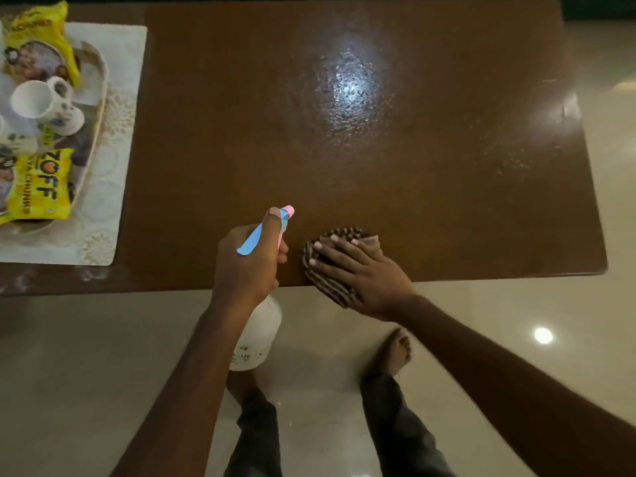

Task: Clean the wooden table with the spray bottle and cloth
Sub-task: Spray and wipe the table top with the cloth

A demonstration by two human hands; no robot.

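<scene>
Head view. Upper left of frame: tray (99, 98) resting on a pale lace-patterned mat (113, 187), itself on the wooden table (378, 166). In the tray: two yellow snack packets. Lower packet (38, 187) printed "ZOFF" in dark letters with an orange dot in the O, "CHUNKS" readable beneath, first word partly cut off. Upper packet (38, 43) with a round food picture; lettering too blurred to read. Between them a white mug (44, 101) lying on its side, mouth toward the left, dark floral print, nothing visible inside.

Centre of frame: left hand (247, 263) wrapped closed around the neck of the spray bottle (258, 332), index finger laid along the blue trigger, pink nozzle pointing up-frame over the table. White bottle body hanging below the table edge; small dark print on its label, not legible.

Right of centre, at the near table edge: right hand (364, 273) flat, fingers slightly spread, pressing down on the brown striped cloth (330, 284). Cloth bunched, partly overhanging the edge.

Table surface glossy, with a speckled sheen around the light glare in the upper centre.
</scene>
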